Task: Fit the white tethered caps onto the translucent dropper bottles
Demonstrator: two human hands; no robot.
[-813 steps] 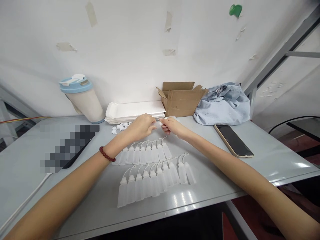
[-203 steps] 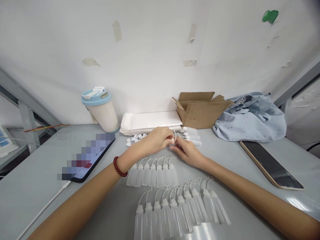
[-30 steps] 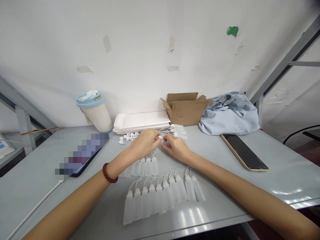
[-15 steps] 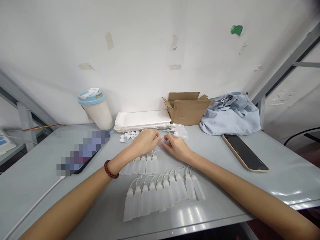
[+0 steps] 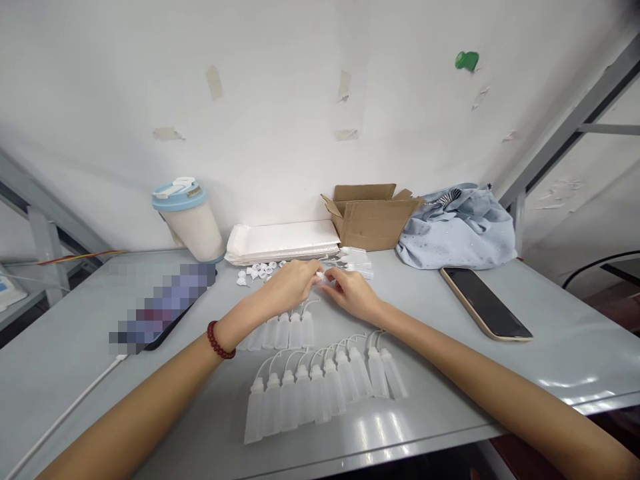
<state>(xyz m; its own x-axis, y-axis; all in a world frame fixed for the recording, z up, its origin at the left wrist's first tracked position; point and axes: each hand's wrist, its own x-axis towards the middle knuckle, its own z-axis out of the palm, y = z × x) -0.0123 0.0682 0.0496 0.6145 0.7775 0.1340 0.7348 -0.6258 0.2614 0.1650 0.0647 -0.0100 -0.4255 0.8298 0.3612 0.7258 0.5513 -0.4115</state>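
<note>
My left hand [image 5: 295, 283] is closed in a pinch, with a small white cap [image 5: 320, 275] at its fingertips. My right hand [image 5: 353, 290] faces it, fingers curled on a small translucent bottle [image 5: 328, 281] that is mostly hidden. The fingertips of both hands nearly meet. Nearer me lies a row of translucent plastic bottles [image 5: 303, 393], each with a thin strap curving from its neck. A shorter row of similar bottles [image 5: 283, 331] lies below my left hand, partly covered by it. Loose white caps [image 5: 257, 270] are piled beyond my left wrist, and several bottles [image 5: 357, 257] lie beyond my right hand.
Along the wall stand a cup with a blue lid [image 5: 187, 220], a stack of white padded envelopes [image 5: 283, 240], an open cardboard box [image 5: 375, 220] and a light blue cloth bag [image 5: 457, 230]. A phone [image 5: 485, 303] lies right; another phone [image 5: 170, 307] with a white cable lies left.
The white cap now shows more plainly at my left fingertips, close to my right hand. Both hands have barely moved; the whole view has shifted slightly.
</note>
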